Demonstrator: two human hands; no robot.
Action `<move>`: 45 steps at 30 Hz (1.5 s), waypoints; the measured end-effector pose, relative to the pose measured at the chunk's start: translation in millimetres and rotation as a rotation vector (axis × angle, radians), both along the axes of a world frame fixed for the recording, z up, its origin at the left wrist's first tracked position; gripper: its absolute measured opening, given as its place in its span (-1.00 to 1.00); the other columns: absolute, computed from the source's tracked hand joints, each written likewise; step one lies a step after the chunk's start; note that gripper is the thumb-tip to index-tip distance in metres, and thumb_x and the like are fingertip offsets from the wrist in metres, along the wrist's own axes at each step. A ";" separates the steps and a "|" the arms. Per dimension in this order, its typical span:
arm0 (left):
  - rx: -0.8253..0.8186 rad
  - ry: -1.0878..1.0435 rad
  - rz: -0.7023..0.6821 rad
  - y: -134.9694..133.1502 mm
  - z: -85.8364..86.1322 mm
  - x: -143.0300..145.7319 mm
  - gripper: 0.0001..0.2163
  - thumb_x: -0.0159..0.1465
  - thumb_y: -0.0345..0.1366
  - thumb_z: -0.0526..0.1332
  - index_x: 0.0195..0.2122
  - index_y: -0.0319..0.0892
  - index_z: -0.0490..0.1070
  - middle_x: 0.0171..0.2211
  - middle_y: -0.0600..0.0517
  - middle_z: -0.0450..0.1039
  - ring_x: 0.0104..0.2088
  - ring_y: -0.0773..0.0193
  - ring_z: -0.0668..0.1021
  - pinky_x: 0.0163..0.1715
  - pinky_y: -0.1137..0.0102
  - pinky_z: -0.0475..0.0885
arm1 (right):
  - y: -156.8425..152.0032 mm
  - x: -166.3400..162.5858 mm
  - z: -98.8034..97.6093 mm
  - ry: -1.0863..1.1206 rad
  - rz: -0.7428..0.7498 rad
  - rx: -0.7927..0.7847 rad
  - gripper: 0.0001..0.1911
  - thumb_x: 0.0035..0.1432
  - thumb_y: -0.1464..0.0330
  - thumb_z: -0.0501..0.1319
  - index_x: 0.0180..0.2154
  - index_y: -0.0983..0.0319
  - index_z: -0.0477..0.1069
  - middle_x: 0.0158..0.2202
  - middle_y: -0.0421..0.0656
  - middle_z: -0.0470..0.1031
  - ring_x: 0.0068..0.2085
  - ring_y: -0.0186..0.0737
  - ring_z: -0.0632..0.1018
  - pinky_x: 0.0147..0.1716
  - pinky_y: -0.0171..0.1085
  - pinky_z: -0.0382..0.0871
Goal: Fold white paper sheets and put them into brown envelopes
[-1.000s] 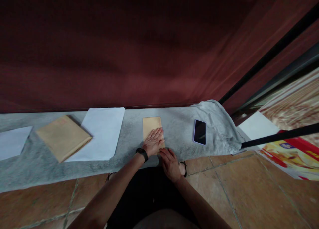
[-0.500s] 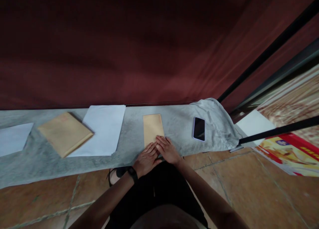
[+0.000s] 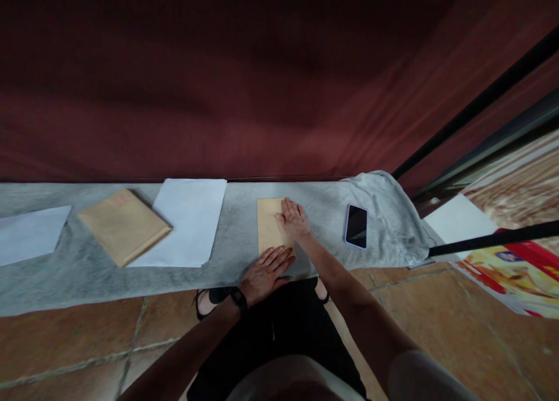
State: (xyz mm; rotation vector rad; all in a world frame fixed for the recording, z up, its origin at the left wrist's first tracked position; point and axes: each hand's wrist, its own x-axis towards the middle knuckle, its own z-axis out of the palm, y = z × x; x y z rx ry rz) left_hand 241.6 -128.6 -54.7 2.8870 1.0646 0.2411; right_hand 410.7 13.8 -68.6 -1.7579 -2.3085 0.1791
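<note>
A tan paper envelope (image 3: 269, 223) lies flat on the grey cloth in front of me. My left hand (image 3: 264, 274), with a dark band on the wrist, rests flat across the envelope's near end, fingers stretched out. Farther up, my right hand (image 3: 294, 219) lies flat over the envelope's right edge near its far end, fingers extended. The two hands are apart. Neither one grips anything. Part of the envelope's near end and right side is hidden under them.
Left of me, a stack of tan envelopes (image 3: 124, 223) overlaps white paper sheets (image 3: 192, 220); another white sheet (image 3: 32, 232) lies farther left. A phone (image 3: 357, 226) sits to the right on the grey cloth (image 3: 238, 238). Black bars (image 3: 493, 239) and a red-yellow box (image 3: 515, 273) stand at right.
My right hand has moved away from my left hand, up along the envelope to its far right edge. My left hand stays at the near end. The view has shifted slightly.
</note>
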 end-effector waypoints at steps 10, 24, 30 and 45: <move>-0.004 0.011 -0.013 1.3 -5.0 -0.3 -0.43 0.45 0.03 -0.03 0.44 0.03 -0.03 0.45 0.06 -0.01 0.43 0.14 0.10 0.38 0.15 -0.01 | -7.5 -0.9 4.0 -0.003 -0.021 0.026 -0.38 0.47 0.18 -0.11 0.40 0.36 0.01 0.43 0.08 0.04 0.43 -0.02 0.11 0.38 0.05 -0.09; 0.012 -0.062 -0.010 -8.7 -9.5 -3.8 -0.37 0.42 0.07 0.00 0.40 -0.19 0.07 0.40 -0.11 0.13 0.42 0.18 0.12 0.40 0.17 0.02 | -143.2 34.8 1.8 -0.025 0.181 0.125 -0.44 0.47 0.20 -0.09 0.39 0.26 0.06 0.40 -0.05 0.14 0.39 -0.08 0.21 0.39 0.02 -0.04; 0.013 -0.075 0.037 -24.0 -8.7 -7.3 -0.32 0.43 0.07 -0.03 0.44 -0.25 -0.09 0.43 -0.16 0.02 0.42 0.15 0.11 0.39 0.18 0.05 | -174.4 39.3 4.4 -0.029 0.223 0.138 -0.40 0.44 0.17 0.00 0.39 0.27 0.07 0.40 -0.03 0.16 0.37 -0.06 0.24 0.39 0.03 -0.02; -0.113 -0.087 0.277 55.3 -9.6 38.5 -0.38 0.47 0.01 -0.20 0.45 -0.20 -0.08 0.42 -0.13 0.07 0.42 0.11 0.11 0.40 0.11 -0.01 | -186.1 42.8 16.9 0.059 0.201 0.020 -0.49 0.44 0.23 0.04 0.35 0.16 0.18 0.38 -0.09 0.22 0.38 -0.03 0.21 0.37 0.09 0.00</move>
